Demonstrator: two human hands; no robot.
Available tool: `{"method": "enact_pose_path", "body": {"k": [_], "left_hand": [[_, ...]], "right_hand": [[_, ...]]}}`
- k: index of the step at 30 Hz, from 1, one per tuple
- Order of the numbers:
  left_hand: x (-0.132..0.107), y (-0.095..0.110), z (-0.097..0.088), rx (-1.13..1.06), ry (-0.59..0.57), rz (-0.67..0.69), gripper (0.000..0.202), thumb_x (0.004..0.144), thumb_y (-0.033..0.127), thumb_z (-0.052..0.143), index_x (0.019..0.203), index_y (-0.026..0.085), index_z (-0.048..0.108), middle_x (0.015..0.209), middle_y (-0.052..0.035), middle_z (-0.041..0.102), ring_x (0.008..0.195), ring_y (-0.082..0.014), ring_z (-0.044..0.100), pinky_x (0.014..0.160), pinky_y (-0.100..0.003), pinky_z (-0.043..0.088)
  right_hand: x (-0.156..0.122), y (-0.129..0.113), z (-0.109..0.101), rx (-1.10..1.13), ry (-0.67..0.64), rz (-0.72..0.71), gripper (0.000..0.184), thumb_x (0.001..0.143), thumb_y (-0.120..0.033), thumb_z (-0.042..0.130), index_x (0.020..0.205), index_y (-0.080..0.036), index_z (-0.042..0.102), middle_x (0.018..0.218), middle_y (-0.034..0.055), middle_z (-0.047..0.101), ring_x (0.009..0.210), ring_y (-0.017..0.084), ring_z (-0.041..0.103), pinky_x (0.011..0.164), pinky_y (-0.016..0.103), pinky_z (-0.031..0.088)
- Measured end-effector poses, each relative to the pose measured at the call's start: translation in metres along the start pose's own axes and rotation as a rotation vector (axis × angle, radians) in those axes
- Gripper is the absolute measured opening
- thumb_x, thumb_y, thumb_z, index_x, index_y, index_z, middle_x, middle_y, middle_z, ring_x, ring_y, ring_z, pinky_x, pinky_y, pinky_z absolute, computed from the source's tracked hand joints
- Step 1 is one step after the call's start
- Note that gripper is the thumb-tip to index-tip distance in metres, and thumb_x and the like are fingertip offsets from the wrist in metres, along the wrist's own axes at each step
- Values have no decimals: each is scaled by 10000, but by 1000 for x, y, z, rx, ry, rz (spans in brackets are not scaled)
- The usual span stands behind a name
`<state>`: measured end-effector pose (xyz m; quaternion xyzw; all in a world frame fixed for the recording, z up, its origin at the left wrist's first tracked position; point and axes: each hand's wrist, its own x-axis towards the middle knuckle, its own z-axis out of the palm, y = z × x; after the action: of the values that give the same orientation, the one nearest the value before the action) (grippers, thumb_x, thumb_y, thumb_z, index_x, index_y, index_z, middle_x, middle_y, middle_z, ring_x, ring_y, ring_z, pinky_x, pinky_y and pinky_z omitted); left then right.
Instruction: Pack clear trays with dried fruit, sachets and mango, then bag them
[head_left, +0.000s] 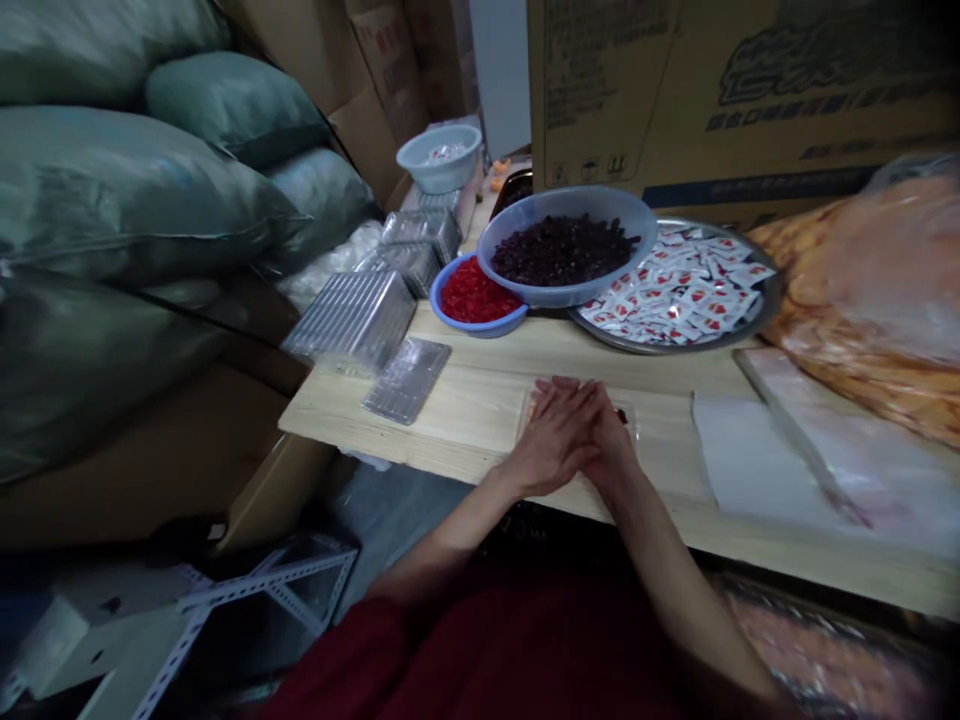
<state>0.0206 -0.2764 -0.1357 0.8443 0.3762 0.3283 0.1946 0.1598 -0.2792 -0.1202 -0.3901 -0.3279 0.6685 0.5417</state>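
Observation:
My left hand (553,438) and my right hand (613,452) lie flat, one overlapping the other, fingers stretched out, on a clear plastic box (630,412) on the wooden table (480,400). The left hand's fingers cross over the right hand's. The hands cover most of the box; only its edges and a bit of red and orange filling show. Neither hand grips anything.
Behind the hands stand a blue bowl of red bits (474,297), a large bowl of dark dried fruit (564,250) and a metal tray of sachets (682,285). Stacked clear boxes (352,320) and a lid (406,380) lie left, a bag of orange food (870,290) right. Green sacks (112,200) are piled far left.

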Motion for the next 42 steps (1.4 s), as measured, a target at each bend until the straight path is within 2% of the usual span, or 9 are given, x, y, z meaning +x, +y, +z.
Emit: {"method": "enact_pose_path", "body": {"k": [4,7,10,12,14,17,20,29,42], "left_hand": [[10,-17,-3,255,59,-223,506,1055,391,371,1527,223,442,1609,-148,417,1565,-307,234,1248,-654,74],[8,-15,-6,186,3,-46,477,1048,342,406,1504,215,465,1579,-156,461,1527,-250,337,1261,-539,186],[1,-18,-19,85,25,59,382,1027,354,480,1384,256,576,1401,-104,642,1370,-218,537,1218,-459,302],[-8,-36,-43,135,253,-156,312,1023,337,473,1262,227,640,1250,-102,710,1223,-226,619,1141,-442,387],[-22,-65,-76,291,438,-448,278,986,345,517,1148,180,670,1140,-129,716,1121,-262,627,1057,-442,438],[-46,-111,-120,507,312,-757,259,859,363,645,992,144,684,1075,-151,691,1094,-312,591,1030,-454,433],[-61,-140,-140,450,186,-939,253,818,402,653,879,157,672,847,-79,679,853,-253,611,859,-356,479],[-58,-154,-147,368,109,-1014,277,825,398,565,785,151,684,692,-31,642,690,-188,580,633,-275,390],[-53,-140,-144,491,49,-975,274,919,289,517,956,147,748,990,-154,763,986,-288,687,870,-334,471]], "right_hand": [[-4,-15,-6,167,-54,151,490,878,-705,587,1146,-326,741,1388,36,665,1375,266,545,1155,481,434],[-11,-18,-11,174,12,103,408,870,-623,661,1185,-373,730,1444,-6,624,1403,243,513,1147,457,440],[-23,-25,-11,149,-95,160,471,880,-658,632,1236,-362,716,1455,16,616,1360,261,556,1109,467,477],[-33,-33,-18,78,-148,162,470,902,-632,630,1226,-306,731,1399,67,658,1306,271,605,1115,470,474],[-44,-41,-35,-25,-39,81,389,889,-549,701,1150,-267,763,1273,87,729,1232,260,658,1137,453,455],[-56,-47,-71,-173,248,-98,311,850,-471,773,1068,-248,782,1090,67,786,1109,232,713,1145,441,443],[-61,-39,-106,-261,434,-198,309,823,-463,793,1036,-240,787,1002,49,791,1029,213,726,1128,445,456],[-73,-16,-122,-264,486,-144,368,798,-472,812,1072,-229,777,997,55,785,983,211,724,1145,485,430],[-75,-9,-95,-307,405,-67,356,811,-493,790,1067,-246,778,1029,59,789,1050,234,719,1131,458,448]]}}
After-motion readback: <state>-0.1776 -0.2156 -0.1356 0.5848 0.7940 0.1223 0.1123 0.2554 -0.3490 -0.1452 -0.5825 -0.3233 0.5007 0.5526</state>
